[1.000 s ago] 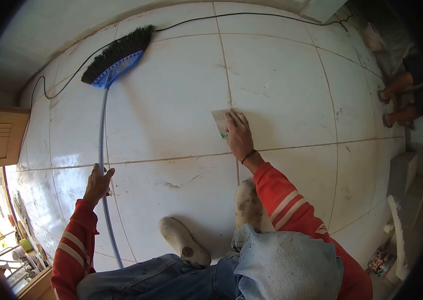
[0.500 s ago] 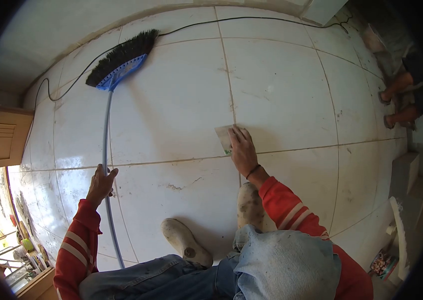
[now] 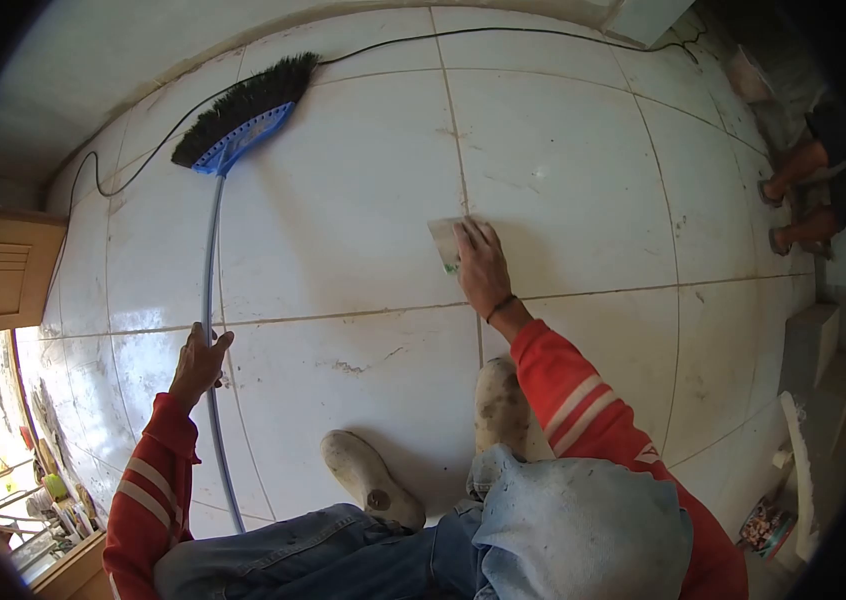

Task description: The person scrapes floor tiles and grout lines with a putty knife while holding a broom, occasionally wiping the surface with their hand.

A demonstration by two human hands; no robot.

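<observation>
Shifted farther from the boots (image 3: 371,478) along a grout line (image 3: 458,150), the flat scraper (image 3: 444,240) is touching white tiles (image 3: 343,240) stretching to the black cable (image 3: 503,29), right hand (image 3: 484,268) gripping its right edge, left hand (image 3: 200,368) holding the broom handle (image 3: 211,250).

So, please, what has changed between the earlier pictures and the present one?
The right hand moved the thin, flat, pale scraper toward the person, then away again along the straight brownish tile joint. Nothing was taken hold of or let go. The left hand stayed on the long grey-handled broom with blue head and black bristles.
</observation>
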